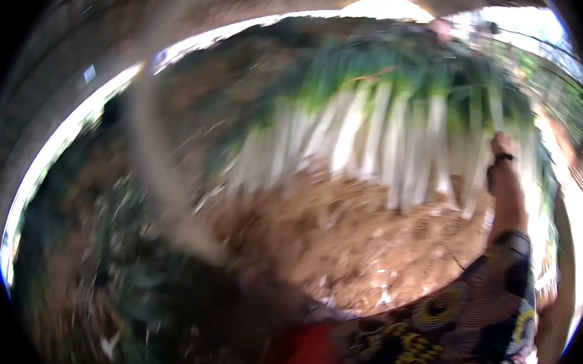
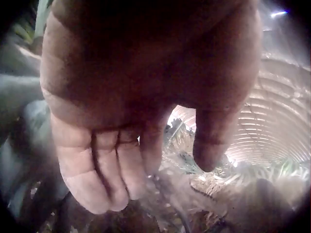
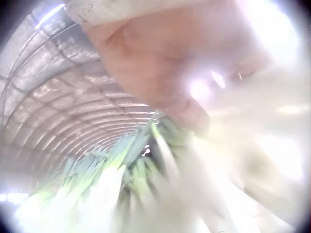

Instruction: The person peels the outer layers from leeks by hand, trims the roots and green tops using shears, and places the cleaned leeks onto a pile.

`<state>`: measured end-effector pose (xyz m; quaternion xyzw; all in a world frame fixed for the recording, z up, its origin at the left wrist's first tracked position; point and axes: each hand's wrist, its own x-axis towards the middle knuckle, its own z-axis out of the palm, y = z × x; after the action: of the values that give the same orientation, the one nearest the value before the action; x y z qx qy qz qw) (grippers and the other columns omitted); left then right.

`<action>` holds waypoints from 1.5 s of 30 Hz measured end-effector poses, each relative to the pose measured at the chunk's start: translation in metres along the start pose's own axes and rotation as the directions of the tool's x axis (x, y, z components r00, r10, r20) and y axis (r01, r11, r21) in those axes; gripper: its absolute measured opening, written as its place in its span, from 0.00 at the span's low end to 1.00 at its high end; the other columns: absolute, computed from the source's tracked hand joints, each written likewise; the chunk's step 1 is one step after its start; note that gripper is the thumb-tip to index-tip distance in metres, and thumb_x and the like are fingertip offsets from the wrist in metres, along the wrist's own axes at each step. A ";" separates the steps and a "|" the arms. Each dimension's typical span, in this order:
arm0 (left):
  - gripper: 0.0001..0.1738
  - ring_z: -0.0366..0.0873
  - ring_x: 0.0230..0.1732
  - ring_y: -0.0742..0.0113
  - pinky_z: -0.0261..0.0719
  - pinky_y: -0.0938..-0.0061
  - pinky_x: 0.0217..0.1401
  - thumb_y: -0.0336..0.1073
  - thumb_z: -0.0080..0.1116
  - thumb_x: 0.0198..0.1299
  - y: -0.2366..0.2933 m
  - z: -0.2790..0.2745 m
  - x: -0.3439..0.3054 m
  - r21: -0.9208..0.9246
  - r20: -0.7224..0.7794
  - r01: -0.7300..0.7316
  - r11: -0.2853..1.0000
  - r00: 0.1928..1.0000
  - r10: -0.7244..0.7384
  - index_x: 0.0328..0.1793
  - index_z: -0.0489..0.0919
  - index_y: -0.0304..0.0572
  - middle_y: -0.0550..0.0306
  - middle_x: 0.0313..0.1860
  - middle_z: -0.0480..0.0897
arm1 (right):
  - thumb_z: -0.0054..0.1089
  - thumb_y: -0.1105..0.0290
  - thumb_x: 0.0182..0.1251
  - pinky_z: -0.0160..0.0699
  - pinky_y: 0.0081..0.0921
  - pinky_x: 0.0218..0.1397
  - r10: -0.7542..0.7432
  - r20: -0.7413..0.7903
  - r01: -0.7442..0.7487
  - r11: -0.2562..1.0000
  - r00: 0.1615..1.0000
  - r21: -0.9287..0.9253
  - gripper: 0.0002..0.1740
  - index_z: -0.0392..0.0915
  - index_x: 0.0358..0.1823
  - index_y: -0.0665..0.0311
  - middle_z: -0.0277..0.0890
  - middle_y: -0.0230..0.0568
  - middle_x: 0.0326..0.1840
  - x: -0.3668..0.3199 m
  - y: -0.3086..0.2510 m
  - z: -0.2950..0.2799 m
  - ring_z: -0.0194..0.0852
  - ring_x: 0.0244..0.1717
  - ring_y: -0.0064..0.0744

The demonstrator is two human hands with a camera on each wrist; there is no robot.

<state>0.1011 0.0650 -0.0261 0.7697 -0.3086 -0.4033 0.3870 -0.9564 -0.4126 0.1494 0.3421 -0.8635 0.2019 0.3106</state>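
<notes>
Leeks (image 1: 376, 130) with white stems and green tops lie side by side over brown soil in the head view. At the right of that row my right hand (image 1: 502, 145) grips a leek (image 1: 496, 108) by its pale stem. In the right wrist view, glare washes out most of the stem and the fingers of my right hand (image 3: 180, 73). My left hand (image 2: 107, 141) hangs palm toward its camera, fingers extended and thumb apart, holding nothing. Blur hides the left hand's outline in the head view.
Bare soil (image 1: 341, 237) spreads in front of the leek row. Dark green foliage (image 1: 141, 273) lies at the lower left. A ribbed tunnel roof (image 3: 82, 107) arches overhead. A blurred pale band (image 1: 155, 148) crosses the left of the head view.
</notes>
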 end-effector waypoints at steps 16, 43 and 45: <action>0.20 0.81 0.41 0.58 0.77 0.67 0.45 0.44 0.67 0.53 -0.062 0.089 -0.029 0.373 -0.129 0.047 0.926 0.992 0.002 0.46 0.80 0.39 0.49 0.39 0.83 | 0.56 0.60 0.65 0.77 0.30 0.43 -0.859 -0.317 0.025 -0.357 -0.403 0.934 0.15 0.81 0.43 0.63 0.81 0.47 0.40 -0.591 -0.501 -0.335 0.80 0.40 0.40; 0.77 0.62 0.69 0.38 0.65 0.53 0.69 0.69 0.75 0.28 0.028 -0.006 0.110 0.147 -0.795 0.812 0.565 0.437 -0.420 0.78 0.41 0.41 0.29 0.67 0.60 | 0.52 0.64 0.64 0.63 0.49 0.69 -0.662 -0.452 -0.675 0.720 -0.598 -0.161 0.25 0.71 0.57 0.75 0.65 0.58 0.67 -0.696 -0.607 -0.315 0.63 0.68 0.54; 0.75 0.66 0.67 0.38 0.68 0.54 0.67 0.65 0.76 0.30 0.017 -0.012 0.111 0.156 -0.795 0.814 0.559 0.439 -0.418 0.79 0.42 0.44 0.29 0.67 0.62 | 0.49 0.60 0.67 0.64 0.52 0.69 -0.686 -0.393 -0.690 0.707 -0.613 -0.159 0.21 0.74 0.53 0.70 0.69 0.57 0.63 -0.698 -0.607 -0.320 0.67 0.65 0.55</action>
<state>0.1621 -0.0271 -0.0499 0.9892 0.0789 -0.1077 0.0605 0.0059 -0.3242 -0.0069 -0.2295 0.0130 0.0214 0.9730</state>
